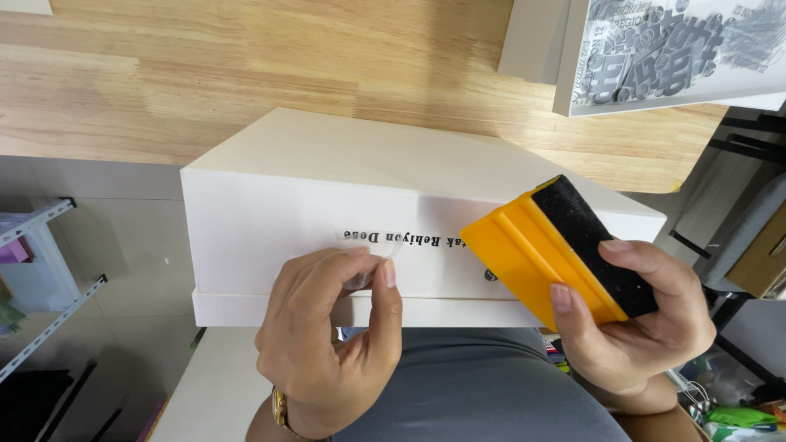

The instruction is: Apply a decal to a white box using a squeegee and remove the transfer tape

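Note:
A white box [327,172] rests at the edge of a wooden table [205,74], its front side showing black lettering under a clear film. My left hand [327,344] pinches a corner of that clear film [368,270] between thumb and forefinger, against the box's front. My right hand [639,319] holds an orange squeegee [532,254] with a black felt edge, its orange blade resting on the box front to the right of the lettering.
A white framed print [671,49] lies at the table's back right. A metal shelf rack [41,270] stands at the left on the floor. Chair parts and clutter [737,245] sit at the right. My grey-clothed lap [467,385] is below the box.

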